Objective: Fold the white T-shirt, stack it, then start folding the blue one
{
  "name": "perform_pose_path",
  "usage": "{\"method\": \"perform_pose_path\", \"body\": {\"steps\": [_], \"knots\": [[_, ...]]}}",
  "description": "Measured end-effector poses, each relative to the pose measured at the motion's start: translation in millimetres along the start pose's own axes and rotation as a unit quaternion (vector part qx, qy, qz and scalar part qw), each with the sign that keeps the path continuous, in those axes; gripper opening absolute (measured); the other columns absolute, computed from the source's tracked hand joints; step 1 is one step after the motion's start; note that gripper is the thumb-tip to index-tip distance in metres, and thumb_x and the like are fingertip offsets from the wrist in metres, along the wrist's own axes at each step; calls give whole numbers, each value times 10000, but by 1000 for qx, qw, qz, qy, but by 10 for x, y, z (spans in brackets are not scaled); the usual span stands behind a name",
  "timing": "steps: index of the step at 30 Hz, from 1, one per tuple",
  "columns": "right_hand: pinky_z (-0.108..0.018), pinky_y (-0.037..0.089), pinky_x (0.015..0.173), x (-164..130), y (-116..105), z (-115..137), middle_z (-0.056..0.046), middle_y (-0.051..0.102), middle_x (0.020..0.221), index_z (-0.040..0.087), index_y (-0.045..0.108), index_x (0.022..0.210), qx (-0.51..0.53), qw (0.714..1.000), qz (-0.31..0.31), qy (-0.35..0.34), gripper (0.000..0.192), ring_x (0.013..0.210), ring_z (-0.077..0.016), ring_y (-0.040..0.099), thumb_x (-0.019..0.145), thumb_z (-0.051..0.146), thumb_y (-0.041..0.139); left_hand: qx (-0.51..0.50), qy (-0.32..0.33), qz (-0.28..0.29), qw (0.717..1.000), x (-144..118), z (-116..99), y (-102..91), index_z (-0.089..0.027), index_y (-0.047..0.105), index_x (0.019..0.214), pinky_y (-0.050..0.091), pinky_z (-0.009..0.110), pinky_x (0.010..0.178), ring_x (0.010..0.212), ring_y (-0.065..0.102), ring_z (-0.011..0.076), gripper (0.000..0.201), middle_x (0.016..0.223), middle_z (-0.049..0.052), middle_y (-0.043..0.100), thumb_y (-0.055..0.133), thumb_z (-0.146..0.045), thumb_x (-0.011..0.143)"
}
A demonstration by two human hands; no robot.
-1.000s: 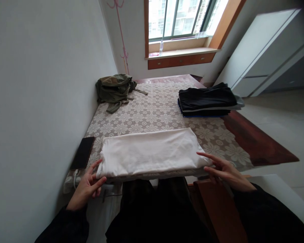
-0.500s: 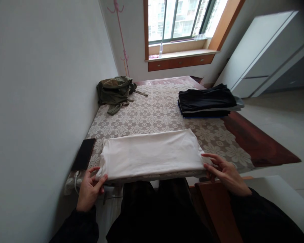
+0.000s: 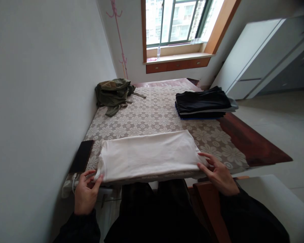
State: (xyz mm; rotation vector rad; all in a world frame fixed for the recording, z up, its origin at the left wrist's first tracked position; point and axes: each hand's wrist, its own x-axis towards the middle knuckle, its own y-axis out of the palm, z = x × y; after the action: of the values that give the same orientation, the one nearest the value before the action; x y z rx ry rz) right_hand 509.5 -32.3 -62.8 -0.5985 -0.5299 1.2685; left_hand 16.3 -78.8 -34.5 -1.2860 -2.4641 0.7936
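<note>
A white garment (image 3: 149, 156), folded into a long flat strip, lies along the near edge of the table. Its near left corner is pinched between the thumb and fingers of my left hand (image 3: 86, 194). At the opposite end, my right hand (image 3: 219, 174) has its thumb and fingers closed on the near right corner. Both hands sit at the table's front edge, and the cloth between them looks mostly smooth, with small creases at the left end.
A lace tablecloth (image 3: 152, 116) covers most of the table. A dark tablet-like device (image 3: 81, 157) lies by the left wall, with a green backpack (image 3: 113, 94) farther back. Folded dark clothes (image 3: 202, 102) are stacked at the right. A wooden chair (image 3: 209, 206) stands below my right arm.
The view has shifted slightly, so everything sits a little farther left. Both hands stay at the garment's ends, and its folded shape looks the same.
</note>
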Motion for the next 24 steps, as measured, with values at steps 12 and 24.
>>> {"method": "perform_pose_path", "body": {"steps": [12, 24], "knots": [[-417, 511, 1006, -132, 519, 769, -102, 717, 1184, 244, 693, 1233, -82, 957, -99, -260, 301, 1110, -284, 654, 1004, 305, 507, 101, 242, -3, 965, -329, -637, 497, -241, 685, 1027, 531, 323, 681, 680, 617, 194, 248, 836, 22, 689, 571, -452, 963], [-499, 257, 1258, -18, 1395, 1260, -111, 448, 1643, 126, 510, 1540, -248, 916, 33, -315, 527, 1535, -322, 355, 1035, 240, 412, 281, 386, 136, 868, -351, -827, 1603, -147, 450, 1571, 262, 572, 1280, 1564, 325, 308, 563, 1634, 118, 471, 403, -222, 1015]]}}
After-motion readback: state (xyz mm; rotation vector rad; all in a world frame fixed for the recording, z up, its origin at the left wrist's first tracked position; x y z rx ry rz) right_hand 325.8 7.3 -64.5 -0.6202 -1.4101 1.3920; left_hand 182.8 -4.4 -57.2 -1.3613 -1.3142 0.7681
